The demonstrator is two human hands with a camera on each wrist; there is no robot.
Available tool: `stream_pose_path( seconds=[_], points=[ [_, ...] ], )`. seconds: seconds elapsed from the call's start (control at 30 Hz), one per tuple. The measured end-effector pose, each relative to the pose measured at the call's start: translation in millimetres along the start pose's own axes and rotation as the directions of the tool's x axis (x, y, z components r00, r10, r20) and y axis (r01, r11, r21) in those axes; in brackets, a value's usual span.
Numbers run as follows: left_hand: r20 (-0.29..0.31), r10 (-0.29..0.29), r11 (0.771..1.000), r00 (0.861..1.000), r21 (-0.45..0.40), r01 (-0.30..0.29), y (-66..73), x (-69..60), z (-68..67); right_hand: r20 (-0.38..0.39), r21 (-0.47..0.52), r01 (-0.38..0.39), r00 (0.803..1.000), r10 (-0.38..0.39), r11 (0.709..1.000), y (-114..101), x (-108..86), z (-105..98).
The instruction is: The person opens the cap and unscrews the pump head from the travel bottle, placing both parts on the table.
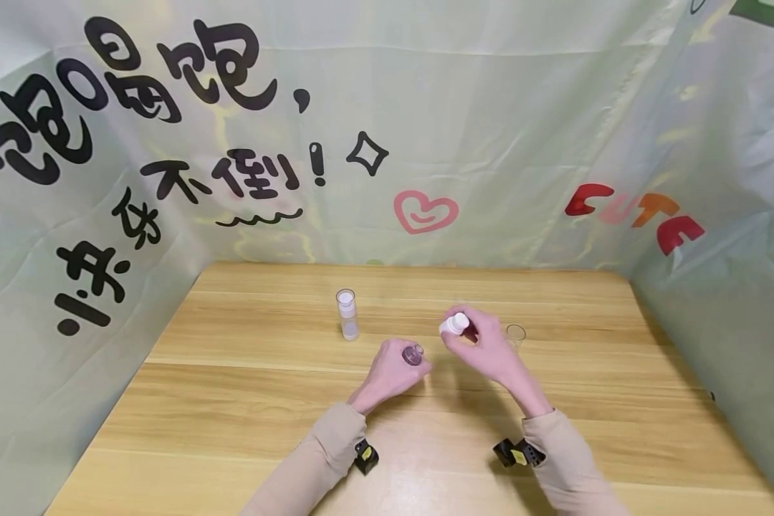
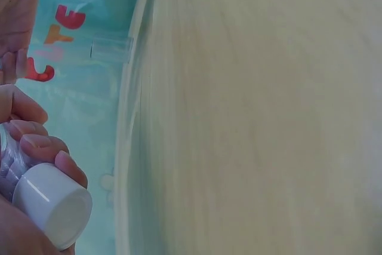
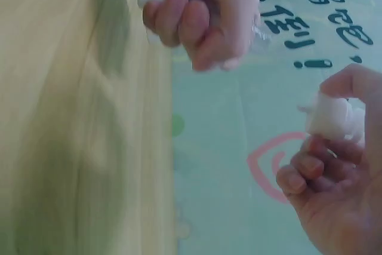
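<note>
The left hand point(image 1: 387, 373) has its fingers curled round a small clear bottle point(image 1: 413, 355), its neck showing above the fist and its white base point(image 2: 54, 206) jutting out below. The right hand point(image 1: 488, 349), raised just beside it, pinches a white pump head point(image 3: 330, 115) between thumb and fingers — bottle and pump head are apart, both above the table. Near the right hand a clear cylindrical cap point(image 2: 111, 50) stands on the tabletop; beyond the left hand stands a second clear pump bottle point(image 1: 349, 322), upright, with a white pump under a clear cover. Beige sleeves point(image 1: 319, 451) end at the wrists, each with a black wrist device point(image 1: 365, 456). The tabletop point(image 1: 219, 401) is pale wood-grain, with soft shadows under the arms. Pale green printed fabric point(image 1: 490, 107) walls it at the back and both sides. Large black Chinese lettering on the left reads in part "饱喝饱," and "快乐不倒!" — beside it sit a four-pointed star point(image 1: 360, 139) and a pink smiling heart point(image 1: 426, 216), and at right colourful letters point(image 1: 674, 233) spell "CUTE".
</note>
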State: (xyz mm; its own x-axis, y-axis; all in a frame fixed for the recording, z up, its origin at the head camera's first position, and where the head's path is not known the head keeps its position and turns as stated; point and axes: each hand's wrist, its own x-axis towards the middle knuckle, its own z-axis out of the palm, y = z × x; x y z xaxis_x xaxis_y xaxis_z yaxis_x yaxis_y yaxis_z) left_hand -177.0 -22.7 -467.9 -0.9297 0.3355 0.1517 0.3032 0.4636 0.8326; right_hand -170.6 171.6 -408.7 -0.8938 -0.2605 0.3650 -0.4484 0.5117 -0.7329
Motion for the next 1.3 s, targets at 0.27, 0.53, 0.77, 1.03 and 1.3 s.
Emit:
stream_pose_path(
  seconds=[0.27, 0.53, 0.77, 1.03, 1.3],
  points=[
    [-0.031, -0.006, 1.000, 1.000, 0.014, 0.006, -1.1, 1.0, 2.8, 0.056, -0.422, -0.084, 0.991, 0.119, 0.903, 11, 7.8, -22],
    [-0.020, -0.003, 1.000, 1.000, 0.006, 0.003, -1.5, 1.5, 3.9, 0.102, -0.598, -0.153, 0.959, 0.264, 0.787, 22, 11.8, -29],
    [-0.012, -0.007, 1.000, 1.000, -0.011, 0.007, -1.1, 1.4, 3.3, 0.026, -0.675, -0.201, 0.955, 0.295, 0.710, 31, 12.0, -26],
    [-0.013, -0.002, 1.000, 1.000, -0.010, 0.002, -1.2, 0.7, 2.2, 0.066, -0.711, -0.231, 0.918, 0.391, 0.664, 41, 15.0, -19],
    [-0.009, 0.013, 1.000, 1.000, -0.007, -0.013, -3.8, 1.7, 3.2, 0.109, -0.746, -0.211, 0.897, 0.428, 0.632, 46, 18.7, -16]
  ],
)
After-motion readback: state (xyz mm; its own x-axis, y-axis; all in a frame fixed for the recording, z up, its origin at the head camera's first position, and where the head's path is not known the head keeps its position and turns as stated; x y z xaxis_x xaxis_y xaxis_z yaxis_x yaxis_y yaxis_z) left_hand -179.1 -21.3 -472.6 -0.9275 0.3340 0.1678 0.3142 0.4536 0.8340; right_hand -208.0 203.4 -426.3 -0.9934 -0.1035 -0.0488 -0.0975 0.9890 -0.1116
